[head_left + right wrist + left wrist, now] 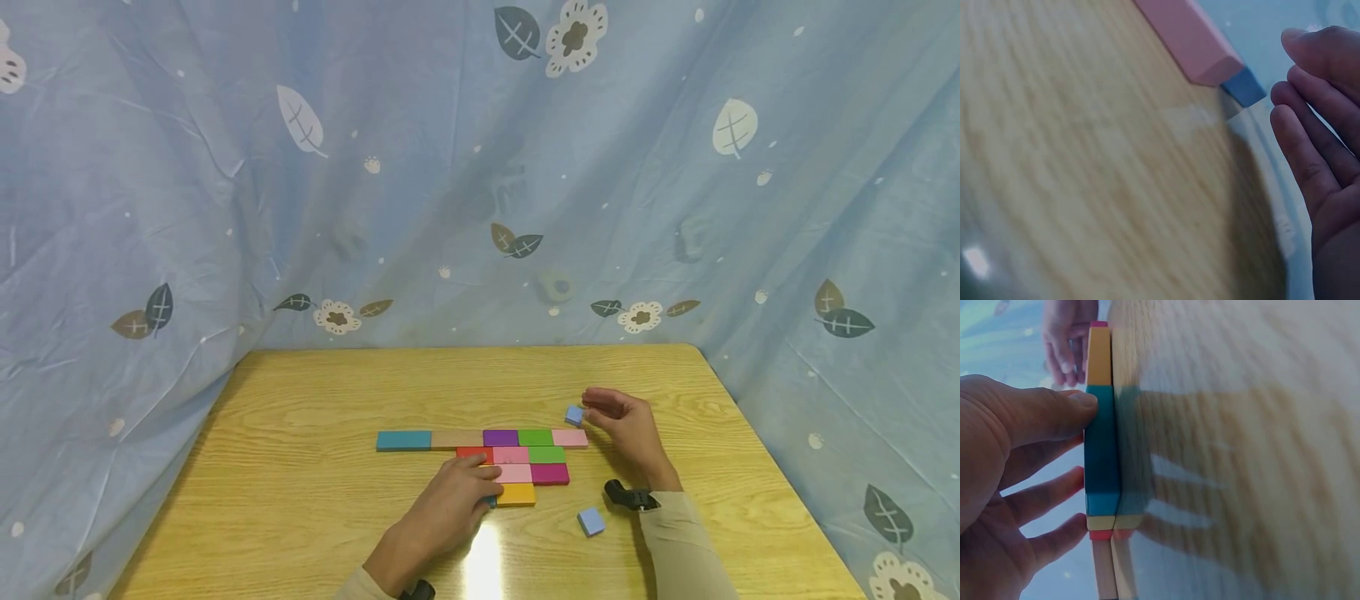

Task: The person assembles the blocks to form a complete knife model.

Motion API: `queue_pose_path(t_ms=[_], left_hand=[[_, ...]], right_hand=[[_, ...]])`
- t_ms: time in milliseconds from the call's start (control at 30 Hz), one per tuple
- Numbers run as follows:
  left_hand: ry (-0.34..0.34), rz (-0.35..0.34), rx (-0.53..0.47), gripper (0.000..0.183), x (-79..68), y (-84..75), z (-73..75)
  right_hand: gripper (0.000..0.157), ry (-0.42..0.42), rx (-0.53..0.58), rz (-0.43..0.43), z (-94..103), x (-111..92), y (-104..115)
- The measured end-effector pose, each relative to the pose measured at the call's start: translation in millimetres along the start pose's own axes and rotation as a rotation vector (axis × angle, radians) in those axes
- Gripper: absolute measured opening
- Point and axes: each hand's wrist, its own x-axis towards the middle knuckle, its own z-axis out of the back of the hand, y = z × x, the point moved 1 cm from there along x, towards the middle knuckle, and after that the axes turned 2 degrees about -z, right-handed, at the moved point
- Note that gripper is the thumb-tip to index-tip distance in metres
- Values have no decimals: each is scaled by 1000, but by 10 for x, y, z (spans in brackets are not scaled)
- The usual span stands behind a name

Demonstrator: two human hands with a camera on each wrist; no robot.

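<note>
Flat colored blocks lie in touching rows on the table. My left hand point(450, 497) rests on the near rows, fingers spread over the red block point(472, 452) and its neighbors. In the left wrist view its thumb touches the upper edge of a teal block point(1101, 444), beside the orange block point(516, 495). My right hand point(626, 429) hovers at the right end of the far row, fingers loosely bent and holding nothing. Just left of its fingertips sits a small blue block point(574, 415), behind the pink end block point(570, 438); the right wrist view shows a gap between fingers and block.
Another small blue block point(592, 522) lies apart, nearer me on the right. The far row also has a long teal block point(404, 441), a tan block point(457, 439), a purple block point(501, 437) and a green block point(536, 437). A patterned curtain point(420, 250) surrounds the wooden table point(300, 508).
</note>
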Motion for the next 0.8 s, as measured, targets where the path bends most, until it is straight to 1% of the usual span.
queue_pose_path(t_ms=[167,433,700,800], left_hand=[[-12,-11,-1,24,4,-6,3],[1,-11,-5,23,19,-6,6],[9,-11,-2,24,12,-9,9],[12,-4,-4,24,10,-7,-5]], right_hand=[[40,19,7,-14,-5,-9,-42],[44,40,60,-51,-31,2,-54],[43,47,26,-52,-52,7,-75],[42,47,1,-39,-59,-10,-76]])
